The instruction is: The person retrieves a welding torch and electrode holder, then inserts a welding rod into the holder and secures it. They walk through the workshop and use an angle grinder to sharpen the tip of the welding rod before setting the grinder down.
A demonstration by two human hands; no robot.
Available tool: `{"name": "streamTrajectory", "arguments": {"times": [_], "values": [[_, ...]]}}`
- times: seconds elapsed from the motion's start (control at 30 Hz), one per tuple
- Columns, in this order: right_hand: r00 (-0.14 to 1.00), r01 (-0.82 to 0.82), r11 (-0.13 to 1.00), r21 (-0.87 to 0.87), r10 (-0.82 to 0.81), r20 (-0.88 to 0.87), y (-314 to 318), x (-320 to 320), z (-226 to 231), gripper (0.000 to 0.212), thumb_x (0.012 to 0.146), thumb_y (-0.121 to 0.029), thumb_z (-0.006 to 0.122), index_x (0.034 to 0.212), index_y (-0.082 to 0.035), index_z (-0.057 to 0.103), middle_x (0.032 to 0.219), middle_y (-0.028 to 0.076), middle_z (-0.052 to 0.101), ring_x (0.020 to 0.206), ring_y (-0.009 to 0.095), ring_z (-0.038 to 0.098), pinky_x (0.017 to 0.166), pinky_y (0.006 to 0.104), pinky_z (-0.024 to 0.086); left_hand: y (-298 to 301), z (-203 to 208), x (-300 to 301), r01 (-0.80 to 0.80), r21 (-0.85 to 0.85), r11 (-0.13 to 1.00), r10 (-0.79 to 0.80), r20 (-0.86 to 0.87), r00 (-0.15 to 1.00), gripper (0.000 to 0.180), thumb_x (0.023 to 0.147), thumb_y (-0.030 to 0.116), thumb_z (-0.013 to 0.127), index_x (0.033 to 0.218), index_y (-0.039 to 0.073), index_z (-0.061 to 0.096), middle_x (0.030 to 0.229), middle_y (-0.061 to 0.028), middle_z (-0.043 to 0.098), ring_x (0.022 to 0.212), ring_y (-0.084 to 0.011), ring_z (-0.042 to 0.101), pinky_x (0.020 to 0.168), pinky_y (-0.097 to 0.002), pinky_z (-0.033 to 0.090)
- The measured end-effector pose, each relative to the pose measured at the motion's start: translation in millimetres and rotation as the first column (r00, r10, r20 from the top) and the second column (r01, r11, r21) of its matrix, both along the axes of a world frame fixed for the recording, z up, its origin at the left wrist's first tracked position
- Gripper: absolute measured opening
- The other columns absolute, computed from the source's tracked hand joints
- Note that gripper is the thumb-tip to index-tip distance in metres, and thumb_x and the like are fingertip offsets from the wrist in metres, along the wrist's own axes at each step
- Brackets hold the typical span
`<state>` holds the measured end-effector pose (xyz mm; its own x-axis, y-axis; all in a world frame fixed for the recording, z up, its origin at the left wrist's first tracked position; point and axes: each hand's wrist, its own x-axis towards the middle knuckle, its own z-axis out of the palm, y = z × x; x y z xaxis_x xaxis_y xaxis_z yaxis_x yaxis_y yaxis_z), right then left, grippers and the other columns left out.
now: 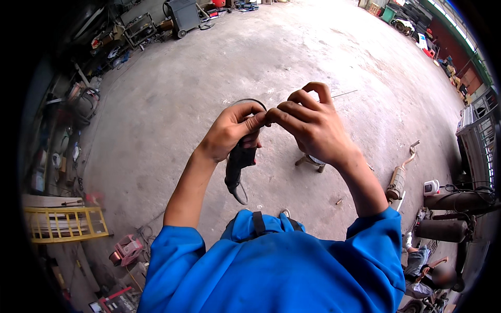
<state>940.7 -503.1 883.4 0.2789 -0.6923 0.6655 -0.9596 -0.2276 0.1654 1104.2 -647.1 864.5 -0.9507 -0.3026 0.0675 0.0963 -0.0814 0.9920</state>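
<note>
My left hand point(229, 130) is closed round a black pistol-grip tool point(240, 160) that looks like a welding torch. Its handle hangs below my fingers, and a black cable point(241, 195) curves from the lower end. Another thin black arc point(249, 99) bends over the top of my left hand. My right hand point(313, 122) meets the left thumb, fingertips pinched at a small dark spot; what they grip is hidden. Beside the right knuckles a thin straight wire point(345, 94) sticks out; whether that hand holds it I cannot tell.
Under my right forearm stands a small stool point(311, 161). An exhaust muffler point(397, 182) lies on the concrete floor point(172, 94) at right, near gas cylinders point(443, 230). A yellow metal frame point(65, 224) and a red machine point(127, 249) are at left. Another person point(417, 266) is at lower right.
</note>
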Motion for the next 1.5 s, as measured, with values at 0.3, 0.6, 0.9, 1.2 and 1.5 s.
{"name": "streamTrajectory", "arguments": {"times": [0.3,0.6,0.9,1.2,1.5], "values": [[0.996,-0.049,0.996,0.068,0.045,0.071,-79,10,-23,0.025,0.082,-0.013,0.066,0.107,-0.013,0.068,0.091,-0.003,0.064,0.089,0.015,0.059,0.095,0.0397,0.04,-66,-21,24,-0.103,0.027,0.994,0.1,0.102,0.99,0.024,0.102,0.025,0.054,0.094,0.003,0.06,0.061,0.0056,0.039,0.052,-0.0046,0.038,0.058,-0.0244,0.047],[0.983,-0.104,0.982,0.159,0.077,0.168,-129,-64,-69,0.026,0.083,-0.016,0.06,0.108,-0.011,0.065,0.085,-0.001,0.061,0.084,0.017,0.06,0.073,0.0314,0.044,-137,-52,-46,0.04,0.101,0.994,-0.064,0.25,0.966,0.024,0.1,0.025,0.059,0.097,0.001,0.059,0.064,0.0018,0.047,0.055,-0.0074,0.044,0.057,-0.0265,0.044],[0.943,-0.105,0.948,0.3,-0.001,0.334,-179,-217,-119,0.027,0.083,-0.014,0.056,0.109,-0.005,0.06,0.088,0.007,0.06,0.085,0.025,0.063,0.069,0.0371,0.052,-203,-75,-213,0.139,0.183,0.973,-0.198,0.357,0.913,0.019,0.1,0.018,0.059,0.097,-0.001,0.059,0.065,0.0023,0.045,0.055,-0.0066,0.039,0.053,-0.0252,0.037],[0.967,-0.125,0.954,0.272,0.056,0.248,-300,-392,-86,0.021,0.085,-0.016,0.058,0.104,-0.008,0.06,0.086,0.002,0.059,0.088,0.02,0.061,0.086,0.0361,0.043,-303,-47,-371,-0.019,0.235,0.972,-0.065,0.343,0.937,0.022,0.101,0.02,0.058,0.096,-0.001,0.058,0.061,0.0028,0.042,0.053,-0.0067,0.039,0.052,-0.0249,0.038],[0.846,0.114,0.981,-0.155,-0.014,0.533,-485,-578,-87,0.02,0.086,-0.008,0.067,0.106,-0.006,0.063,0.086,0.004,0.067,0.081,0.02,0.065,0.081,0.0358,0.044,-533,-90,-482,-0.428,0.132,0.894,0.382,0.274,0.883,0.027,0.101,0.03,0.057,0.092,0.004,0.057,0.057,0.0045,0.038,0.049,-0.0066,0.038,0.061,-0.0335,0.051]]}}
